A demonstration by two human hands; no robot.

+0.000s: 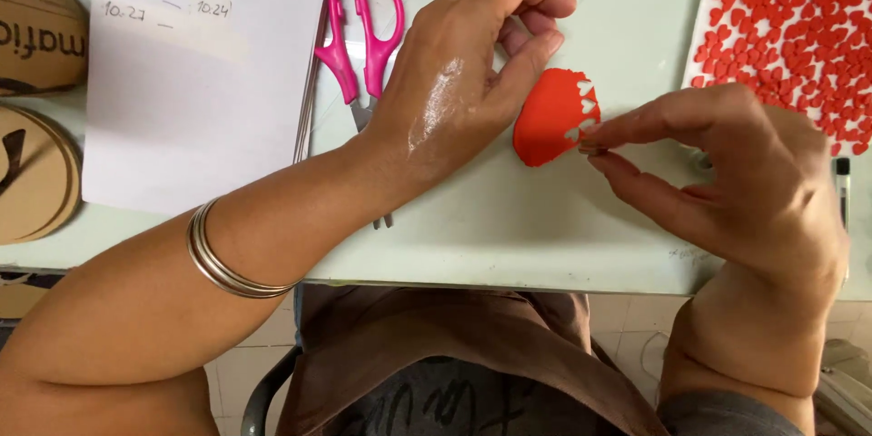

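A flat sheet of red clay lies on the pale table, with small heart shapes cut out along its right edge. My left hand rests on the table beside the sheet's left side, thumb touching its upper edge. My right hand pinches thumb and forefinger together at the sheet's right edge, where the cut-outs are. Whether something small is held between those fingertips cannot be told.
A white surface at the top right carries several small red hearts. Pink-handled scissors lie left of my left hand. A stack of white paper sits further left, with brown round items at the table's left end.
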